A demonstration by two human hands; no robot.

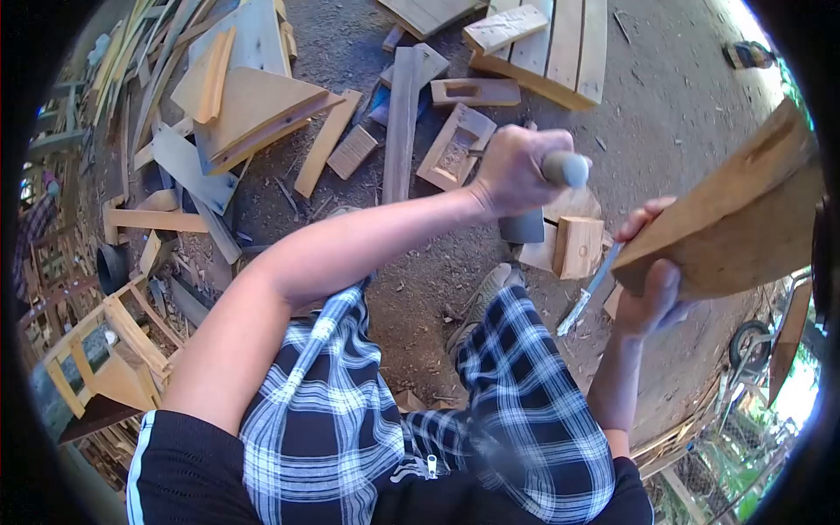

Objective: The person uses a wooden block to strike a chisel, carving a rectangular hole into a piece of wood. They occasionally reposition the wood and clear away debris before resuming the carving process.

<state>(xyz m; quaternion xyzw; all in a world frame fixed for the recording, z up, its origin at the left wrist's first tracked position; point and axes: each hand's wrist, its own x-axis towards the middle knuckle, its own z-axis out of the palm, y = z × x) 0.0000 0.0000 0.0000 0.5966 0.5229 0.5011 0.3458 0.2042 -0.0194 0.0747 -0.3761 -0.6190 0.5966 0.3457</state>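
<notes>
Brown, thick, tapered wooden block [726, 210], one: raised at the person's right, long axis running up and outward from the right hand [652, 302], the nearer, clamped on its lower end. Left hand [525, 171], apart, leftward: fingers closed round a grey-ended, rounded handle [567, 170]. Beyond: pale hollowed wooden block [453, 144], on brown earth floor [402, 324].

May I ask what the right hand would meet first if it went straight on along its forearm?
Likely the wooden block: the right hand has its thumb against it, though depth beyond is unclear.
</notes>
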